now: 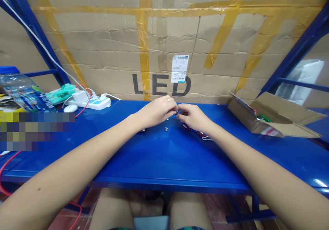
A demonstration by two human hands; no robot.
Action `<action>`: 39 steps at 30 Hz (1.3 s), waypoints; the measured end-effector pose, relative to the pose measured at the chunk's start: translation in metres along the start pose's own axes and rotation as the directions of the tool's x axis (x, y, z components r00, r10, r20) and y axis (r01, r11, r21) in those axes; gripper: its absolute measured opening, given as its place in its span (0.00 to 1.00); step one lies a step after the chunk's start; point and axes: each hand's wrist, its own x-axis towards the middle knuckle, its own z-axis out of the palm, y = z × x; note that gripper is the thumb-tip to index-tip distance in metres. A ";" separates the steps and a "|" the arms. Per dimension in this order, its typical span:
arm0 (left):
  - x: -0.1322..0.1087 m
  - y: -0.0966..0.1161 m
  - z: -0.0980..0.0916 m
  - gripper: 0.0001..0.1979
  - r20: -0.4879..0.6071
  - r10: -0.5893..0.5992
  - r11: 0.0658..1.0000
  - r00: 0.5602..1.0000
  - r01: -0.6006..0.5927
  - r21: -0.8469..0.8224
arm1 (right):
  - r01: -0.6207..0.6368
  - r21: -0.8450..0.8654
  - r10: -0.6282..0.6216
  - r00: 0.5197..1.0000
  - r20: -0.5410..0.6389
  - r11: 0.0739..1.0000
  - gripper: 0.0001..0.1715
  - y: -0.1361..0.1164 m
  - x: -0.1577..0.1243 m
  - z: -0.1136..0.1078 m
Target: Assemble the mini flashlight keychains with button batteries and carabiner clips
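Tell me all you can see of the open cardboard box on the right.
The cardboard box is brown, its flaps splayed open, with a red-and-white label on its side and something green inside. It sits on the blue table, right of the right hand, which does not touch it.

Glossy blue tabletop (161, 165) lies open between the bare forearms (110, 147), up to a small silvery metal piece (166, 129). Behind, taped brown cardboard (108, 51) blocks reach; an open brown cardboard box (246, 122) stands right, a white plastic power strip (102, 103) left.
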 end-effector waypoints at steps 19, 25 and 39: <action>-0.002 -0.003 -0.004 0.09 -0.023 -0.007 0.998 1.000 0.006 -0.056 | -0.027 0.046 0.028 0.999 -0.030 0.999 0.09 0.008 0.003 0.003; -0.010 -0.034 -0.013 0.11 0.229 -0.172 0.976 0.958 0.134 0.173 | -0.043 0.047 0.043 0.999 -0.005 0.998 0.10 0.010 0.003 0.005; -0.017 -0.041 -0.006 0.14 0.574 -0.296 0.946 0.764 0.317 0.067 | 0.021 -0.044 -0.018 0.998 0.059 0.999 0.13 -0.001 0.002 0.004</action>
